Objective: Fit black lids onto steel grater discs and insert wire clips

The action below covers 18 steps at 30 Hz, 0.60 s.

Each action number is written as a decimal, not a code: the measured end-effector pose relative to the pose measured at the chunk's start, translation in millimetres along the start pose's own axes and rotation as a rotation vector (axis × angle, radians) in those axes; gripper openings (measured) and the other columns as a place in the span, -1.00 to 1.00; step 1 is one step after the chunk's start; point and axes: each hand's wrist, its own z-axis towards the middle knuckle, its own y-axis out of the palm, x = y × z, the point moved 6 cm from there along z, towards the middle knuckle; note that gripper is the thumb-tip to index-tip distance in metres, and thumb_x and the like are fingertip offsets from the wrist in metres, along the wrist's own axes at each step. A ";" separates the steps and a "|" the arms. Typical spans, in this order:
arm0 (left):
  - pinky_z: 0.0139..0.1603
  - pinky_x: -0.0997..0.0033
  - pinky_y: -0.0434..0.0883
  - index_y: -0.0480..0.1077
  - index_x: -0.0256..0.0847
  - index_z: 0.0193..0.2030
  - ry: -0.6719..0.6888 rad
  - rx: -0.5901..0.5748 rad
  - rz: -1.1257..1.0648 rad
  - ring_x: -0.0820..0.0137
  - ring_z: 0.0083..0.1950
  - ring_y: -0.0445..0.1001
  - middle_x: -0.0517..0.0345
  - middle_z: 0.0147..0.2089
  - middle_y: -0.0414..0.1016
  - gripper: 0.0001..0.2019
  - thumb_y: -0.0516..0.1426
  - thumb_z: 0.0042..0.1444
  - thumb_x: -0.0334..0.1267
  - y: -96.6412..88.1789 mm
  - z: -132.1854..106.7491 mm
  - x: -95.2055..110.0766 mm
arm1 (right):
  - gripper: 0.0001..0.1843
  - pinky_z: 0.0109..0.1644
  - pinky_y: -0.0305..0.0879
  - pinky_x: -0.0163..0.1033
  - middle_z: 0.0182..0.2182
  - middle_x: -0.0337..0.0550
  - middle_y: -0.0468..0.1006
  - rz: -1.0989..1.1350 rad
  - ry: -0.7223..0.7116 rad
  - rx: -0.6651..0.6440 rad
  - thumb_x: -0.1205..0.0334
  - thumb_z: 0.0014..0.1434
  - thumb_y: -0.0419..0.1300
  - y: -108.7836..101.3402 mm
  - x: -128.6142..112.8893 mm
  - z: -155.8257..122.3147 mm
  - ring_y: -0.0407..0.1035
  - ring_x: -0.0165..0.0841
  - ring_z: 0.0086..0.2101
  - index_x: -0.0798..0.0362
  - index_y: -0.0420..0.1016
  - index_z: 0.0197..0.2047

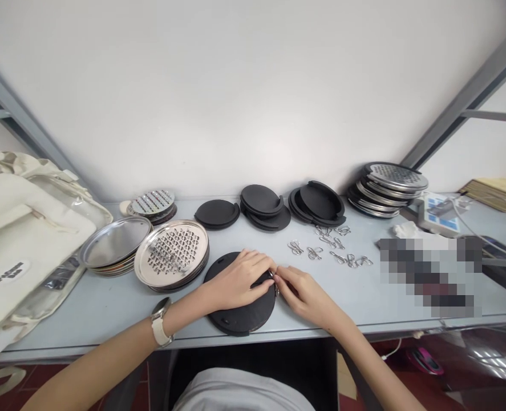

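A black round plastic disc (239,314) lies near the table's front edge. My left hand (246,277) rests across the top of it, with fingers and thumb closing at its right rim; a watch is on that wrist. At the same rim, my right hand (298,288) pinches a small bent-wire clip (277,290), mostly covered by the fingertips. The two hands' fingertips meet there. Beyond them lie several loose wire clips (315,253). To the left, a round metal grater plate (173,251) tops a stack close to my left forearm.
Plain metal discs (116,242) and a smaller grater stack (152,202) stand left. Black round holders (321,202) line the wall, with stacked graters (396,177) to their right. A cream bag (25,228) fills the left end. At right are a blue-and-white device (440,215) and a blurred-out item.
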 end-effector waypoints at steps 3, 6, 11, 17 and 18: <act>0.06 0.29 0.18 0.27 -0.17 -0.16 0.000 0.008 0.005 0.33 -0.07 0.35 0.15 -0.15 0.40 -0.96 0.04 0.26 -0.34 0.3 -0.6 -0.6 | -0.77 -0.35 0.16 -0.28 -0.50 -0.26 0.30 0.015 0.016 -0.005 0.29 0.35 -0.08 -1.0 -1.0 0.0 0.23 -0.36 -0.46 0.02 0.20 -0.38; 0.07 0.30 0.17 0.27 -0.17 -0.16 -0.015 0.023 0.012 0.33 -0.04 0.35 0.15 -0.14 0.38 -0.94 0.06 0.23 -0.35 0.0 -1.1 -1.3 | -0.78 -0.40 0.12 -0.30 -0.53 -0.30 0.26 0.030 0.029 -0.018 0.29 0.32 -0.04 -1.7 -2.1 -0.8 0.18 -0.38 -0.48 0.01 0.14 -0.40; 0.04 0.30 0.17 0.26 -0.18 -0.19 -0.040 0.034 0.034 0.34 -0.07 0.34 0.15 -0.16 0.37 -0.96 0.01 0.26 -0.37 -1.4 -1.1 -1.8 | -0.81 -0.39 0.10 -0.31 -0.51 -0.31 0.25 0.059 0.029 -0.033 0.31 0.29 -0.02 -1.2 -4.2 -1.6 0.14 -0.40 -0.49 0.00 0.11 -0.39; 0.03 0.31 0.17 0.26 -0.19 -0.19 -0.029 0.036 0.050 0.36 -0.09 0.33 0.16 -0.18 0.37 -0.93 -0.02 0.28 -0.39 -1.9 -1.2 -1.1 | -0.85 -0.38 0.09 -0.30 -0.49 -0.31 0.24 0.059 0.034 -0.033 0.35 0.28 -0.04 0.2 -3.1 -1.0 0.14 -0.39 -0.48 0.00 0.11 -0.35; 0.03 0.31 0.17 0.27 -0.19 -0.20 -0.030 0.039 0.046 0.36 -0.09 0.33 0.15 -0.18 0.37 -0.92 -0.02 0.28 -0.39 -2.1 -1.2 -1.1 | -0.85 -0.38 0.09 -0.30 -0.49 -0.31 0.23 0.058 0.037 -0.033 0.36 0.28 -0.05 0.3 -2.4 -1.0 0.14 -0.39 -0.48 0.00 0.11 -0.35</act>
